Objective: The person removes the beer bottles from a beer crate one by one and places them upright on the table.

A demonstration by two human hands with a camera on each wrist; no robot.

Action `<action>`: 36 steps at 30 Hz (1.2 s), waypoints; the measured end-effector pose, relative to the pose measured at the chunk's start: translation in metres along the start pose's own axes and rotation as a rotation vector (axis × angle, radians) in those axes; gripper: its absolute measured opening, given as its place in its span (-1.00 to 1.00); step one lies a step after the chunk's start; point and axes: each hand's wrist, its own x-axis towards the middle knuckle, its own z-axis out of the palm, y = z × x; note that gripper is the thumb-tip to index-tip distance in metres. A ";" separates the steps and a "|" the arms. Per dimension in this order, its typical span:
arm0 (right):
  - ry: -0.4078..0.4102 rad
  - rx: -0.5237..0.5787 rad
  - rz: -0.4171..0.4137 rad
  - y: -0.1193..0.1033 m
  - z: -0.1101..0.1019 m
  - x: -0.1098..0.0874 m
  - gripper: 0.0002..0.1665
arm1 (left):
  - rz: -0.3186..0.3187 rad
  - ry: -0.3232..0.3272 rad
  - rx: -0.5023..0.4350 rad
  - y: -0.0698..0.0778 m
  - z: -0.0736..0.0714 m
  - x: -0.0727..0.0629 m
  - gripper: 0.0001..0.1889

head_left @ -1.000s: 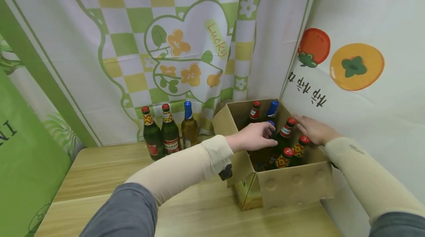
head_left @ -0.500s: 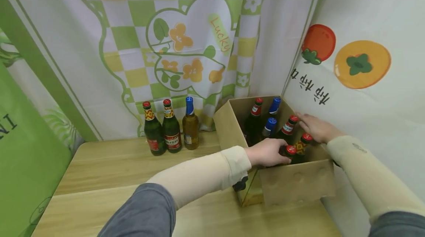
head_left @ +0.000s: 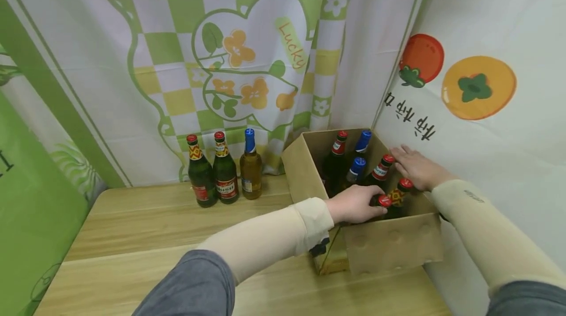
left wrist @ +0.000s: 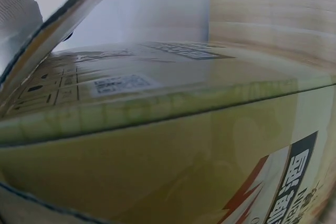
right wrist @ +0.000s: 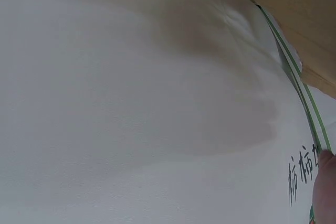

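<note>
An open cardboard box (head_left: 393,242) holds several beer bottles, their necks showing in the head view. My left hand (head_left: 353,205) reaches over the near left side and grips the neck of a red-capped beer bottle (head_left: 384,201) at the front; the bottle's body is hidden. Behind it stand a patterned-neck bottle (head_left: 400,191), a red-labelled one (head_left: 382,170) and a blue-foil one (head_left: 356,168). My right hand (head_left: 417,167) rests with extended fingers along the box's right side. The box's printed outside (left wrist: 157,166) fills the left wrist view; a fingertip (right wrist: 326,187) shows in the right wrist view.
Two green beer bottles (head_left: 202,178) and an amber bottle (head_left: 251,171) with blue foil stand left of the box on the wooden table (head_left: 146,222). A checkered curtain (head_left: 177,50) hangs behind. A white printed wall sheet (head_left: 499,158) lies close on the right.
My left hand has moved right and down from above the box's middle onto the front red-capped beer bottle and closed around its neck. My right hand has stayed at the box's right side.
</note>
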 end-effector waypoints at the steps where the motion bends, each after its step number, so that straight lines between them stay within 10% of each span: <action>1: 0.002 -0.016 -0.007 0.000 0.000 0.000 -0.37 | 0.010 0.000 -0.004 -0.001 0.000 -0.001 -0.65; 22: -0.022 -0.070 -0.005 0.003 0.001 0.004 -0.34 | 0.045 0.034 0.052 -0.006 -0.001 -0.010 -0.77; 36: 0.009 -0.041 -0.024 -0.001 0.002 0.003 -0.36 | -0.061 0.443 -0.244 -0.012 -0.005 -0.019 -0.69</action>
